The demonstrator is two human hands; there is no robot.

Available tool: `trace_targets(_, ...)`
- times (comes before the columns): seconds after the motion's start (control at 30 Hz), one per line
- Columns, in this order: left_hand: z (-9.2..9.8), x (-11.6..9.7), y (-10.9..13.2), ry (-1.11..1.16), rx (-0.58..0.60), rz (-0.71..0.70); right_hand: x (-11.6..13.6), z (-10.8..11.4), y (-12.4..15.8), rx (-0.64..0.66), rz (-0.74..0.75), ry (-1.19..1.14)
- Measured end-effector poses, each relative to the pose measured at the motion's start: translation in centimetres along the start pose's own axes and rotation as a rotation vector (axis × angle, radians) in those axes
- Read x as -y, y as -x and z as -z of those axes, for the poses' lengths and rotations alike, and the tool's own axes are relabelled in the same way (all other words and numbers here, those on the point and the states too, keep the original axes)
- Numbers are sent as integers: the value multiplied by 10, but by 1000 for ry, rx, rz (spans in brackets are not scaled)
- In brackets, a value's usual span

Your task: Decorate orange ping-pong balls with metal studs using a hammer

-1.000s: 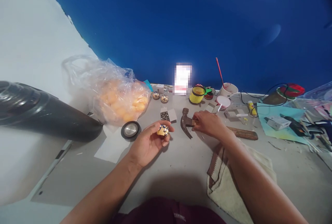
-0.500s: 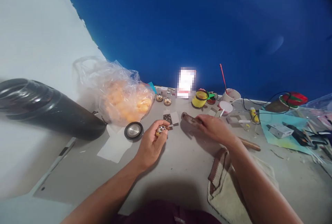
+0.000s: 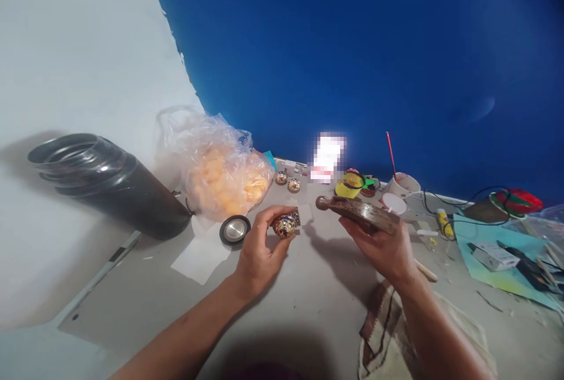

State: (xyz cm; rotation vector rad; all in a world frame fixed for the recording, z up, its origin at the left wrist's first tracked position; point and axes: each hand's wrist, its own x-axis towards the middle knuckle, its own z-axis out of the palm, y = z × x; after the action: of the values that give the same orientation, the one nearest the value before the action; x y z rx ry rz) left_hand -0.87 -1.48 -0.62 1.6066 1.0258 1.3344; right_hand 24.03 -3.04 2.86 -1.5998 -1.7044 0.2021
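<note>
A shiny gold ball (image 3: 284,226) with a bumpy, studded surface sits between the thumb and fingers of my left hand (image 3: 259,251). Just behind it, a small open box of dark metallic bits (image 3: 296,216) is partly hidden by the ball and fingers. My right hand (image 3: 388,254) is closed around a rusty brown hammer (image 3: 359,209). Its rounded knob end points left towards the ball, held above the table and apart from the ball. Two similar gold balls (image 3: 294,185) rest farther back.
A clear bag of orange balls (image 3: 211,177), a dark bottle (image 3: 127,189) and its round lid (image 3: 235,230) are on the left. A cloth (image 3: 388,339) lies under my right forearm. Cups (image 3: 403,183), a yellow container (image 3: 348,185) and blue-green paper (image 3: 467,236) with tools stand right.
The view has shifted, so things sit lower and farther right. My right hand has turned, and more of the hammer's side shows. The gold ball is more exposed in my left fingers.
</note>
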Motion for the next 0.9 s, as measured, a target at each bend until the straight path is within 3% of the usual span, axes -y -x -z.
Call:
trace_targets(0.13,3,-4,-4,-34,-113,-23,0,-3,0,-25,10,-4)
trace_targets(0.3,3,-4,-7,1,-183,157,6,-5,8,-5,90,-140)
trace_targets(0.43,3,-6,-8,-45,-143,217,17,-5,16,-5,197,-130)
trace_targets(0.67,3,-10,-10,-25,-69,257,33,-4,18,117,337,-15)
trace_targets(0.8,2,-11,-11,36,-55,289,32,-3,21,42,302,-12)
trace_targets(0.9,1,-12,-11,35,-71,280,31,-5,24,107,266,40)
